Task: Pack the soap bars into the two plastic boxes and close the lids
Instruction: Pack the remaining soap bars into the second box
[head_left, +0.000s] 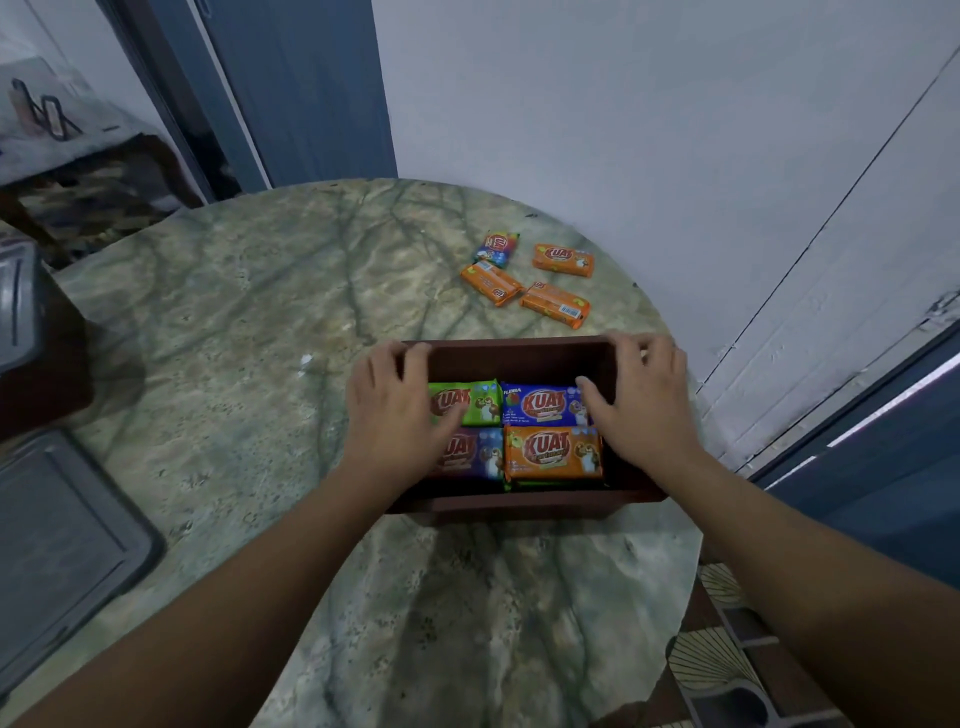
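Dim, bluish indoor light, soft shadows, slight blur – wide-angle bending at the edges

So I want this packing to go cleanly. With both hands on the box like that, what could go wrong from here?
1. The brown box sits close to the table's right edge; a push from the right hand or left hand might slide it off.
2. Four loose soap bars lie beyond the box; reaching over it could knock the packed bars out of line.
3. The grey lid lies far left, so closing may need an awkward reach.

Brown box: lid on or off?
Off. The brown box is open-topped; four soap bars show inside, both hands on its sides.
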